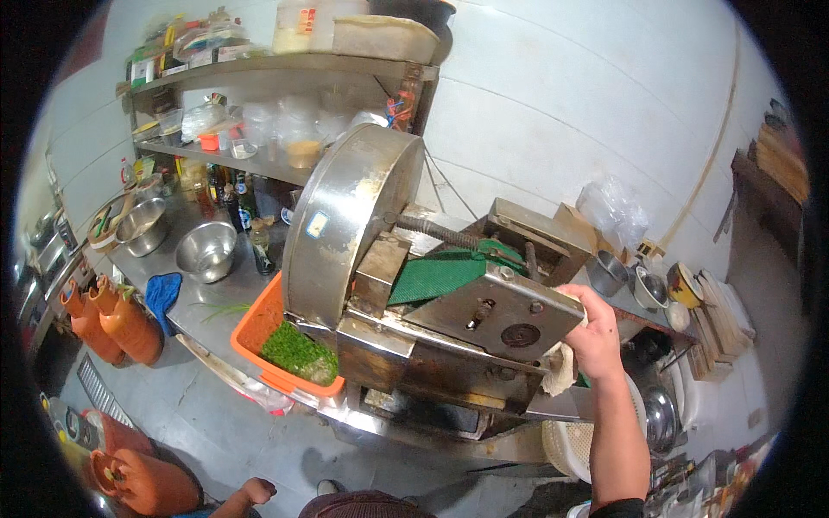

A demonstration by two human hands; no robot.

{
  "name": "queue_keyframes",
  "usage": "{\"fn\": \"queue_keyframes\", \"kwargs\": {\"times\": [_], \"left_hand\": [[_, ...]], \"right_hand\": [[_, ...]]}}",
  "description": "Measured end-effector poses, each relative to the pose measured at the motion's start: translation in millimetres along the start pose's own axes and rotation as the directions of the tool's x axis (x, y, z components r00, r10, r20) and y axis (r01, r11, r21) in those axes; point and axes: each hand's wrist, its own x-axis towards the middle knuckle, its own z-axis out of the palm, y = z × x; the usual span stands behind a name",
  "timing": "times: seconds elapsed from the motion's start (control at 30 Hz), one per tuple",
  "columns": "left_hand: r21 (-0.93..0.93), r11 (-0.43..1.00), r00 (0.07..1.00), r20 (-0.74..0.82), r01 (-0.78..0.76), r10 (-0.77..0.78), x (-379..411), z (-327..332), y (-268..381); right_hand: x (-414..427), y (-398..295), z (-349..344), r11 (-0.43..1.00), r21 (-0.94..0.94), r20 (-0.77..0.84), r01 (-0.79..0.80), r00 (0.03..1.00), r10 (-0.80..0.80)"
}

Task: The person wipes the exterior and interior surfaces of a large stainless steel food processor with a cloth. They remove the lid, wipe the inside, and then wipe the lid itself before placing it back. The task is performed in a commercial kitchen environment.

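My right hand (596, 337) grips a beige cloth (558, 370) against the right end of a steel vegetable-cutting machine (350, 226). The cloth hangs below my fingers, partly hidden by the hand. A green conveyor belt (440, 277) runs from that end towards the machine's large rounded housing. Under the housing's left side, an orange plastic tub (258, 317) holds a heap of finely chopped greens (295, 355). Low in the view, away from the machine, my left hand (259, 491) hangs with curled fingers and no visible object in it.
Steel bowls (206, 251), bottles (245, 201) and a blue cloth (163, 294) are on the steel table at left. Orange gas cylinders (146, 482) stand on the floor. A white perforated basket (567, 447) sits below my right forearm. Loaded shelves (285, 63) line the wall.
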Motion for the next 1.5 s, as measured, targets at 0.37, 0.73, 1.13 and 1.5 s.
{"fn": "queue_keyframes", "kwargs": {"times": [0.37,0.73,1.13,1.5], "left_hand": [[-0.189,0.979,0.986,-0.132,0.075,-0.101,8.2,15.5,-7.7],[0.197,0.969,0.987,-0.033,-0.149,0.158,-1.1,40.0,-11.9],[0.07,0.998,1.0,0.003,-0.011,0.011,-7.3,-0.6,2.4],[0.004,0.994,0.994,-0.006,-0.109,0.109,-2.7,61.1,-30.4]], "right_hand": [[9.8,1.9,6.3,0.995,-0.101,-0.054,-0.001,0.999,-0.005],[-14.2,-19.3,3.5,0.985,0.159,0.051,-0.066,0.997,0.058],[-5.6,0.3,13.5,0.983,0.184,-0.118,-0.008,0.993,0.03],[7.0,6.0,13.9,0.999,0.029,-0.149,0.021,0.989,-0.016]]}}
